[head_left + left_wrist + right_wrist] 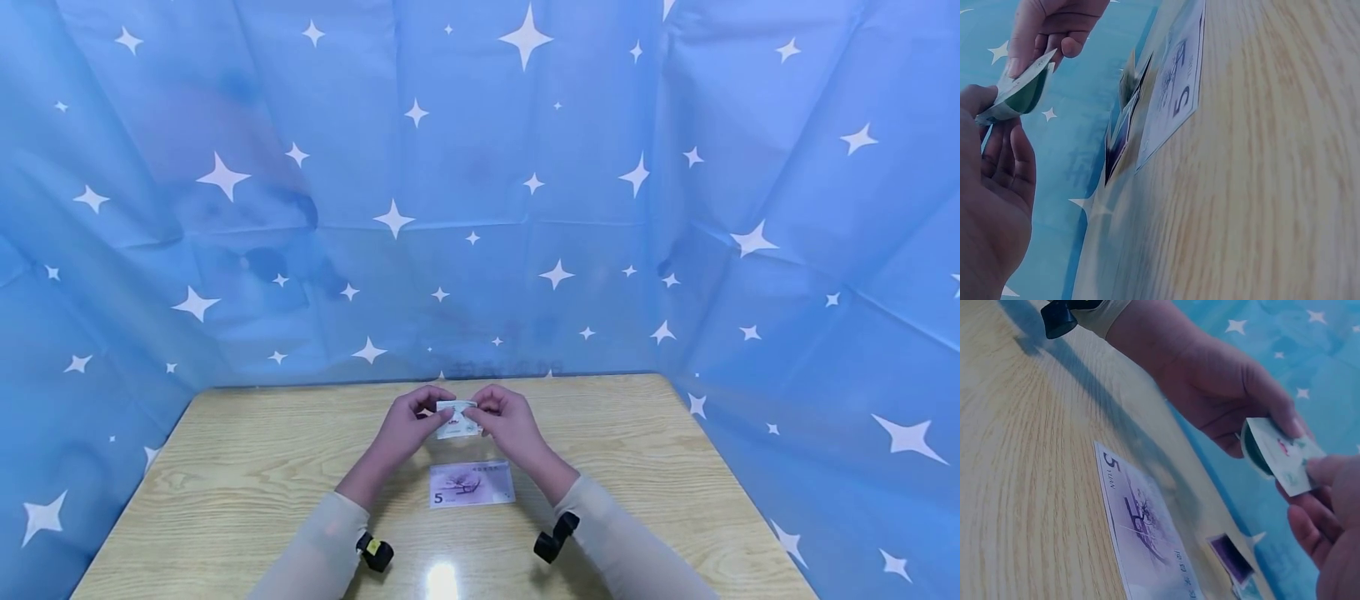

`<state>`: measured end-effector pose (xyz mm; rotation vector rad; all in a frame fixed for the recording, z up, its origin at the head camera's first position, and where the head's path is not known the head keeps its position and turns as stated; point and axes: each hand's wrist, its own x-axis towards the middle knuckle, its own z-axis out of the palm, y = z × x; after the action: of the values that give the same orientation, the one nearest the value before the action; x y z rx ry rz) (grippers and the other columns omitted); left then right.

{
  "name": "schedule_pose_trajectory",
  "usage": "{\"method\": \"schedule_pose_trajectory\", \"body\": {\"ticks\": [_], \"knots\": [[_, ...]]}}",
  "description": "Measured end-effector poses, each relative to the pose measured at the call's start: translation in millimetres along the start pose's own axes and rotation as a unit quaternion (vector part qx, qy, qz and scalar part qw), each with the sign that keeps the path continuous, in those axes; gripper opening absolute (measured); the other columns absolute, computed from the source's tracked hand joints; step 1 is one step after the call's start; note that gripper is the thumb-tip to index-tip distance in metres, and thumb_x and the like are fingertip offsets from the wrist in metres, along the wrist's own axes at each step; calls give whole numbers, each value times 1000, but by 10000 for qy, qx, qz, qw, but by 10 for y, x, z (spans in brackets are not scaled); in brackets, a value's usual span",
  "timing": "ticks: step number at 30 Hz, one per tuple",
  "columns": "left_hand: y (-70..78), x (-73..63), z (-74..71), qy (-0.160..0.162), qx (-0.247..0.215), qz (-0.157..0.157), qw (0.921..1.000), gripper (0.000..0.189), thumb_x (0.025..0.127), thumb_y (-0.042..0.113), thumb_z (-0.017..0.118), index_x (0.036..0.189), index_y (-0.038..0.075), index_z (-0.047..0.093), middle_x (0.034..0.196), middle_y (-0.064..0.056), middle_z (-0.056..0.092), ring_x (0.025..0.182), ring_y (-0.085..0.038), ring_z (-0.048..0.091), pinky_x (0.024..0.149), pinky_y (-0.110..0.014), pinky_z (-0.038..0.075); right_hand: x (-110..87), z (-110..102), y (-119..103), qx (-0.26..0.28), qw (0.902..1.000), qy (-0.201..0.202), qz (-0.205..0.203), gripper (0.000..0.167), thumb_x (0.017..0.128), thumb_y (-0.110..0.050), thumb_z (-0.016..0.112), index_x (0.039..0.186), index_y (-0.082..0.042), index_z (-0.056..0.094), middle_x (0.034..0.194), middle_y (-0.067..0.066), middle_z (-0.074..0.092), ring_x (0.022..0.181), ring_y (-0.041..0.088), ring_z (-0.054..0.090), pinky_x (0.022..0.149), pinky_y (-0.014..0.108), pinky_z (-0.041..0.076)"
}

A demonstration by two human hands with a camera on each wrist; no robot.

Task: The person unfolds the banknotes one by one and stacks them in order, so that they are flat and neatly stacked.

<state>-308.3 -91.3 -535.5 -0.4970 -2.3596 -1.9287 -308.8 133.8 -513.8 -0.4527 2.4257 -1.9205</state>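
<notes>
Both hands hold a folded pale green banknote point(457, 427) up above the far part of the table. My left hand point(411, 423) pinches its left side, and my right hand point(510, 422) pinches its right side, thumbs on the near face. In the left wrist view the folded note point(1021, 94) bows open, showing a darker green inner side. A flat purple banknote point(472, 485), marked 5, lies on the table nearer the body. Beyond it, folded notes point(1124, 122) stand partly raised on the table; the held note and hands hide them in the head view.
The wooden table point(262, 483) ends at a blue curtain point(480, 317) with white stars, which also runs along both sides. Black wrist cameras sit at the left cuff point(330, 533) and the right cuff point(592, 508). A bright reflection shows near the front.
</notes>
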Motion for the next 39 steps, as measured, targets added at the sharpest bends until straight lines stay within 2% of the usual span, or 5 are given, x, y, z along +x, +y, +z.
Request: {"method": "schedule_pose_trajectory", "body": {"ticks": [6, 9, 16, 24, 39], "knots": [[15, -5, 10, 68, 87, 1, 9999, 22, 104, 22, 81, 125, 13, 80, 98, -1, 67, 90, -22, 60, 75, -31, 56, -32, 6, -20, -117, 9998, 178, -11, 6, 103, -14, 81, 103, -10, 77, 92, 5, 73, 81, 24, 64, 70, 42, 60], [15, -5, 10, 56, 121, -33, 9999, 22, 104, 23, 81, 125, 16, 79, 102, -1, 69, 94, -22, 61, 77, -31, 55, -40, 0, -36, -108, 9996, 252, 76, 7, 103, -16, 82, 102, -10, 78, 96, 5, 71, 86, 26, 62, 70, 35, 55], [31, -29, 2, -98, 204, -114, 9997, 31, 104, 28, 82, 132, 16, 77, 126, 1, 71, 113, -25, 64, 92, -39, 57, -39, -43, -55, 302, 9989, 145, 339, 10, 103, -10, 80, 103, -2, 74, 92, 9, 76, 79, 19, 64, 73, 40, 60], [-45, -51, -53, -302, 20, -38, 9995, 28, 105, 26, 80, 130, 18, 74, 132, -1, 69, 129, -31, 64, 113, -52, 51, -61, -119, -44, 445, 9984, 254, 239, 9, 102, -8, 80, 103, -1, 74, 88, 4, 74, 75, 17, 61, 68, 32, 56], [-35, -109, -93, -340, -21, -145, 9993, 24, 104, 24, 80, 125, 13, 77, 120, -3, 77, 105, -22, 68, 92, -33, 56, -154, -233, 32, 473, 9977, 349, 346, 9, 102, -10, 81, 101, -6, 73, 86, 4, 71, 75, 19, 60, 68, 35, 57]]}}
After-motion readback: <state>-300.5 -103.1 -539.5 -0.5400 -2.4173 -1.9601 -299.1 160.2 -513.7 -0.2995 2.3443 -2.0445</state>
